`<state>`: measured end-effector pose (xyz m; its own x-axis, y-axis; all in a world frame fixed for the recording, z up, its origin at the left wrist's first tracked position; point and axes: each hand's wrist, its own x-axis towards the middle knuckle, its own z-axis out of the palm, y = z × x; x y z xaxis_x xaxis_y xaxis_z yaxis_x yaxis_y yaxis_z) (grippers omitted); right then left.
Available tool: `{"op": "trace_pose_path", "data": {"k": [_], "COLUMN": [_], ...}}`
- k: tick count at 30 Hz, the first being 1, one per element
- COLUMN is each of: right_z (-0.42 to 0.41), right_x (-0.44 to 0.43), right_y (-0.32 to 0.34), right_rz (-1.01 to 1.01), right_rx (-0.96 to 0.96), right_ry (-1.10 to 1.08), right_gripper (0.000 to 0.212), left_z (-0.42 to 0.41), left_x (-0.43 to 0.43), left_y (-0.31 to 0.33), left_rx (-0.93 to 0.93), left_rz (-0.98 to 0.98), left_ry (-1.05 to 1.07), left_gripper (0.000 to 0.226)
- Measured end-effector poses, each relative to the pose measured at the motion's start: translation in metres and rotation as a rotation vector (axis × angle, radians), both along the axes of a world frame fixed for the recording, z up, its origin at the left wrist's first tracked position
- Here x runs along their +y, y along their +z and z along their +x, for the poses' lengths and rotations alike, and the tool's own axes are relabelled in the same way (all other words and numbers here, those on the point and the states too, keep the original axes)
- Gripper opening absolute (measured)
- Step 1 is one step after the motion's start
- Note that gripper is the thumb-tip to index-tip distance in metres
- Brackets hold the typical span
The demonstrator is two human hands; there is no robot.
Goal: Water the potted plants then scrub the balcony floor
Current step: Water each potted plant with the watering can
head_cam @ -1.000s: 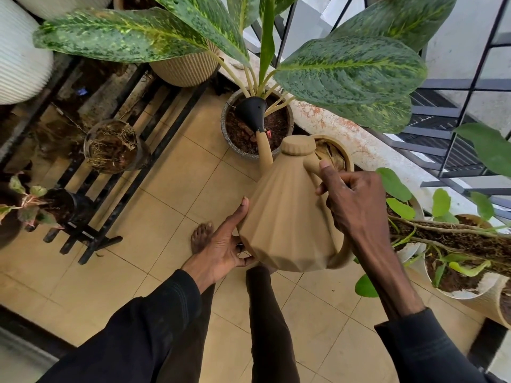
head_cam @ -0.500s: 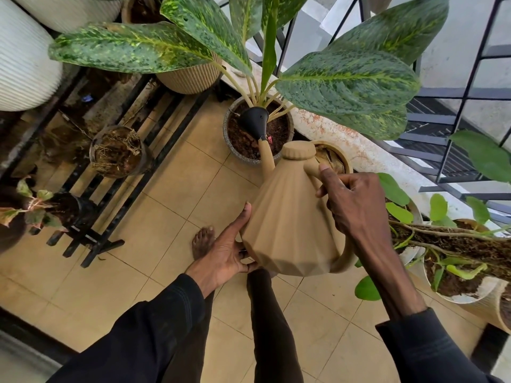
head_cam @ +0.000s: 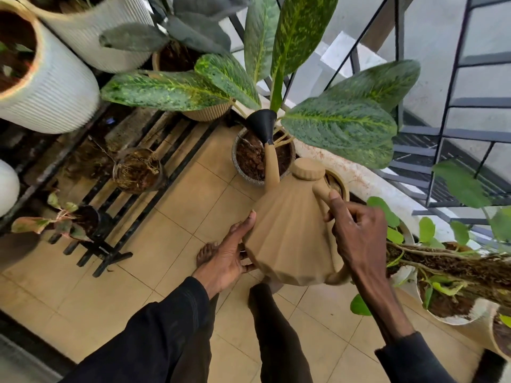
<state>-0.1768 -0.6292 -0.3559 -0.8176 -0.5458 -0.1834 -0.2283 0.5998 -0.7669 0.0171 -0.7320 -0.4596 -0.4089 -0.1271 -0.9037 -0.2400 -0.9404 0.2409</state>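
A tan ribbed watering can (head_cam: pixel 290 239) hangs over the tiled floor, tilted forward. Its black rose (head_cam: pixel 262 123) points over the soil of a grey speckled pot (head_cam: pixel 243 172) that holds a plant with big spotted green leaves (head_cam: pixel 340 125). My right hand (head_cam: pixel 356 230) grips the can's handle near the lid. Against the can's lower left side lies my left hand (head_cam: pixel 229 258), fingers straight, propping the body from below. No water stream can be made out.
A black metal rack (head_cam: pixel 110 217) on the left carries small pots and a dried root ball (head_cam: pixel 138 170). White ribbed planters (head_cam: pixel 52 89) stand at top left. Trailing plants in white pots (head_cam: pixel 448 297) crowd the right, by the railing (head_cam: pixel 448 111). My bare foot (head_cam: pixel 206 254) is on the tiles.
The can has stayed tilted over the same grey pot, both hands unchanged on it. The view has tipped upward, showing more of the upper planters and leaves.
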Motion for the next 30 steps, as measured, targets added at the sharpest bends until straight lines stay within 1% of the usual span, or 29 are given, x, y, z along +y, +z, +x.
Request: {"op": "trace_pose_path", "data": {"k": [7, 12, 17, 23, 26, 28, 30], "right_z": [0.013, 0.022, 0.031, 0.044, 0.052, 0.057, 0.063], "right_x": [-0.003, 0.000, -0.005, -0.043, -0.074, -0.095, -0.118], "right_y": [0.054, 0.094, 0.119, 0.143, 0.146, 0.147, 0.144], "right_rz": [-0.091, -0.148, -0.185, -0.176, -0.166, -0.146, -0.118], "right_rx": [0.053, 0.068, 0.036, 0.054, 0.061, 0.089, 0.112], "right_ry": [-0.017, -0.025, 0.000, 0.070, 0.086, 0.085, 0.073], "right_gripper": [0.048, 0.039, 0.047, 0.053, 0.058, 0.056, 0.053], "left_z": [-0.002, 0.002, 0.010, 0.032, 0.043, 0.050, 0.058], "left_x": [-0.021, -0.027, -0.035, -0.061, -0.085, -0.102, -0.125], "left_y": [0.063, 0.109, 0.147, 0.159, 0.157, 0.156, 0.154], "left_rx": [0.014, 0.037, 0.071, 0.089, 0.092, 0.088, 0.089], "left_rz": [-0.116, -0.141, -0.144, -0.129, -0.124, -0.127, -0.126], "left_ry": [0.010, 0.052, 0.138, 0.188, 0.211, 0.201, 0.177], "left_gripper": [0.096, 0.083, 0.077, 0.076, 0.084, 0.082, 0.085]}}
